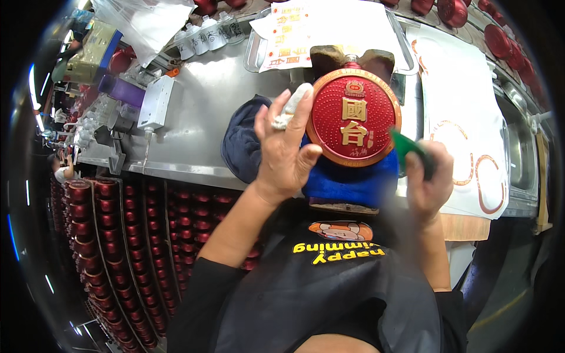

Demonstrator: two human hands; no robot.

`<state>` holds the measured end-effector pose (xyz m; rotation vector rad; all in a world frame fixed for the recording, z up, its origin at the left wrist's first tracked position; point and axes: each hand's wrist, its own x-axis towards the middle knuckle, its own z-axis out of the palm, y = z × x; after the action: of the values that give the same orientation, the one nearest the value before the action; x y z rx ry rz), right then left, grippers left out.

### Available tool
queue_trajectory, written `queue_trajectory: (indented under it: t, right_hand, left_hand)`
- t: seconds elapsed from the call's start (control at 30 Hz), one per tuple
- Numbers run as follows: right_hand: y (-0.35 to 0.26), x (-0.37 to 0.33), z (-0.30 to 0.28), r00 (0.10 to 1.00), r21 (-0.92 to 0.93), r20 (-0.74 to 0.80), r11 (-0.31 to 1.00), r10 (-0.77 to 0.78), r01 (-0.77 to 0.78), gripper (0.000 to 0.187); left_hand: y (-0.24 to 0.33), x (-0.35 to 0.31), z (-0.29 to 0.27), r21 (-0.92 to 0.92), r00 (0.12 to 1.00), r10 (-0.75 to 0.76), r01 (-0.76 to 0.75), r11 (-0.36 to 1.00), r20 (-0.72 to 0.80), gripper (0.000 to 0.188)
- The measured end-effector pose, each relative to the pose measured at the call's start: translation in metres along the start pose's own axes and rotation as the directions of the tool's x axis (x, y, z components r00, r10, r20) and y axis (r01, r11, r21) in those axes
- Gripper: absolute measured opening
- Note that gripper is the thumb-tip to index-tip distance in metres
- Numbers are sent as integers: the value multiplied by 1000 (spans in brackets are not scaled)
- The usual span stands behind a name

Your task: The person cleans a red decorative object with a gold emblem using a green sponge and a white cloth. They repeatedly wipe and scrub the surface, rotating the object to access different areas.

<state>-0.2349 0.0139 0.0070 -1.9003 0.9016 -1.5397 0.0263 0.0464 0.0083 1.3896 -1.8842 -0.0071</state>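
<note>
A round, flat red bottle (382, 117) with raised gold characters and a gold band round its edge lies face up on a blue cloth (341, 183). Its neck points away from me, between two brown blocks of a stand (377, 63). Beside the bottle's left edge is my left hand (285, 147), fingers spread, with white wrapping (289, 110) about a finger; whether it touches the rim I cannot tell. At the right edge, my right hand (431, 176), blurred, grips a green scraper (406, 145), its tip close to the gold band.
A dark blue cloth (240, 141) lies left of the bottle on the metal table (200, 120). White sheets with curved gold-red strips (489, 185) cover the right. Behind stand a tray (254, 56) with printed sheets and clear bottles (210, 35). Red bottles fill racks (112, 235) at lower left.
</note>
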Motion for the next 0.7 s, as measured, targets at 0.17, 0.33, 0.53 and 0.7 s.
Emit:
queue_trajectory:
  t: [0.17, 0.33, 0.53, 0.7]
  right_hand:
    - [-1, -8, 8, 989, -149, 146, 988, -27, 49, 24]
    - [8, 6, 9, 996, -241, 88, 970, -23, 44, 26]
    - [-8, 10, -2, 960, -124, 238, 976, -148, 181, 29]
    - [-28, 41, 9, 860, -243, 468, 906, -204, 347, 30]
  left_hand:
    - [0, -26, 30, -169, 996, -62, 51, 984, -56, 98]
    - [-6, -27, 33, -236, 997, -49, 32, 971, -65, 100]
    - [-4, -30, 38, -464, 992, -122, 91, 881, -36, 97]
    - [-4, -35, 42, -659, 986, -165, 102, 746, -34, 92]
